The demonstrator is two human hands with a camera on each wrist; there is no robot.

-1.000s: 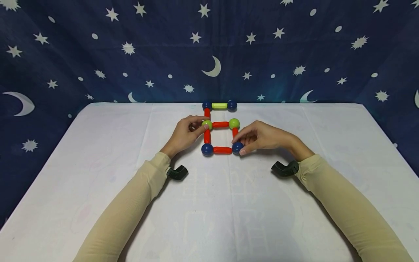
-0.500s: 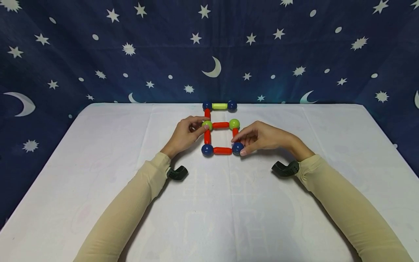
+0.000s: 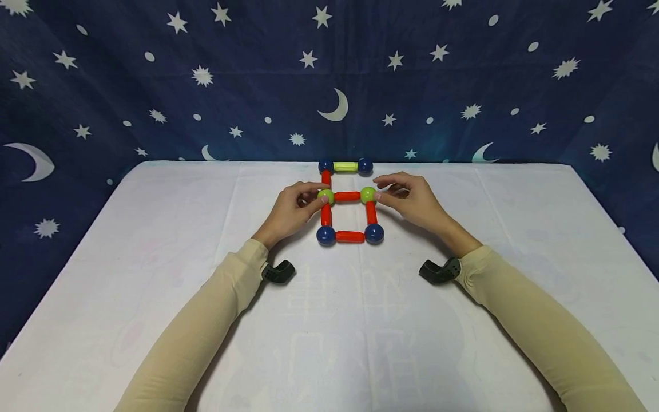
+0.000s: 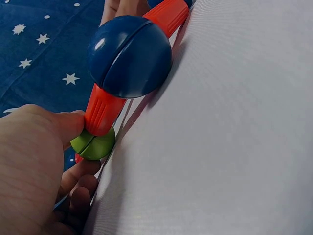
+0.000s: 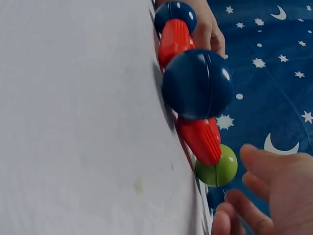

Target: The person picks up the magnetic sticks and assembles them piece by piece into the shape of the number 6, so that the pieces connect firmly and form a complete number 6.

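A figure of balls and rods lies flat near the table's far edge. My left hand [image 3: 294,209] pinches its left green ball [image 3: 326,197], thumb on the near side and fingers beyond. By the right green ball [image 3: 368,194] is my right hand [image 3: 412,197]; in the right wrist view a small gap separates its thumb from that ball. Red rods [image 3: 347,196] join the green balls to each other and to two blue balls [image 3: 374,234] at the near corners, making a square. Another red rod [image 3: 326,178] runs to a far blue ball [image 3: 326,165], where a yellow-green rod [image 3: 345,166] leads to a blue ball [image 3: 365,166].
A white cloth [image 3: 334,320] covers the table. Behind it hangs a dark blue curtain [image 3: 278,80] with stars and moons. Black curved pieces [image 3: 279,272] stick out at both sleeve cuffs.
My right hand has left the near right blue ball and moved away from me to the right green ball. The left hand and the figure stay where they were.
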